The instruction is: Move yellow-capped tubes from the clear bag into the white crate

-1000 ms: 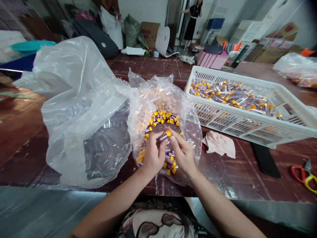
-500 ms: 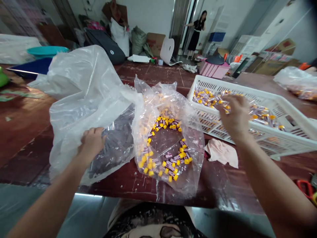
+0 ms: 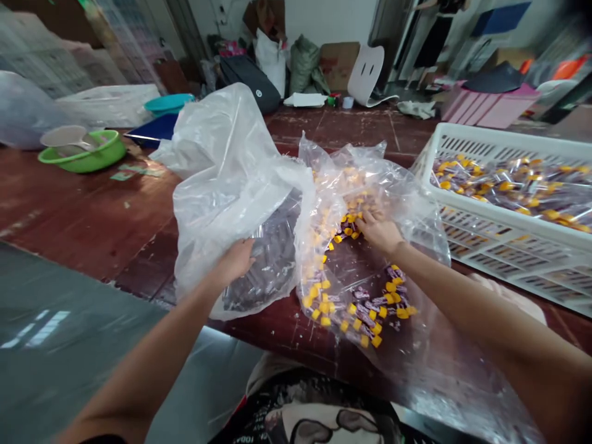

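A milky plastic bag (image 3: 217, 185) lies open on the dark red table, with clear tubes (image 3: 272, 259) inside. My left hand (image 3: 238, 260) is at its mouth, near the clear tubes; whether its fingers grip anything is hidden. To the right, a clear bag (image 3: 425, 228) holds many small yellow-capped tubes (image 3: 370, 314) with purple-white filling, spread in a ring. My right hand (image 3: 379, 233) reaches into this bag, fingertips at the yellow caps on the far side; what they hold, if anything, is too small to tell.
A white slotted crate (image 3: 509, 203) of yellow-capped tubes stands at the right, a pale cloth (image 3: 509, 296) before it. A green basin (image 3: 87, 154) sits at the left. A person (image 3: 435, 37) stands in back.
My right hand has moved left from over the crate into the clear bag. My left hand stays at the milky bag. The view has turned left, showing the green basin.
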A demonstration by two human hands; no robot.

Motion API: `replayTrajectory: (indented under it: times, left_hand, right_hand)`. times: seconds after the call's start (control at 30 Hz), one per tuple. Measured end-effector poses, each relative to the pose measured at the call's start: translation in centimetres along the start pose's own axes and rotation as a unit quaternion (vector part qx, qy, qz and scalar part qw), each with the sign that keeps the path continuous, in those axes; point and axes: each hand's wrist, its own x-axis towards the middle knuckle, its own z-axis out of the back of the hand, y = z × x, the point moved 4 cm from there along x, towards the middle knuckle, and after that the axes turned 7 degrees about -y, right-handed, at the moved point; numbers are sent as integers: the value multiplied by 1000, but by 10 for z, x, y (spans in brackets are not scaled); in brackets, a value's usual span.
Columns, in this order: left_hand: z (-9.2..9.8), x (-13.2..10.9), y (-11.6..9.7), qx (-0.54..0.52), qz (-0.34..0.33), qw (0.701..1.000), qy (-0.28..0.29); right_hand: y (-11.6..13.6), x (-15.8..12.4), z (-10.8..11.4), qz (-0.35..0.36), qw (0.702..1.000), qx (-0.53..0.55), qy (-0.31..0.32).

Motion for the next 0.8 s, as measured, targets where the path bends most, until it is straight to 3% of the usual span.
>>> replayTrajectory:
  times: [0.2, 0.37, 0.43, 0.6, 0.7, 0.8]
  left_hand:
    - [22, -3, -11, -49, -37, 998, -19]
    - [37, -6, -15, -120, 19, 992, -38]
    - [32, -7, -17, -118, -30, 992, -17]
    - [0, -3, -20, 28, -249, 966, 58]
    - [-12, 5, -25, 128, -321, 937, 56]
    - [-13, 8, -36, 174, -360, 915, 48]
  right_hand:
    - [-4, -2, -7, 13, 1000, -8, 5]
    - [-13, 4, -12, -32, 999, -11, -1]
    - [-16, 5, -14, -48, 999, -12, -1]
    - [-15, 8, -12, -75, 997, 1, -4]
    - [-15, 2, -3, -103, 994, 17, -26]
    - [-19, -14, 10, -150, 977, 125, -81]
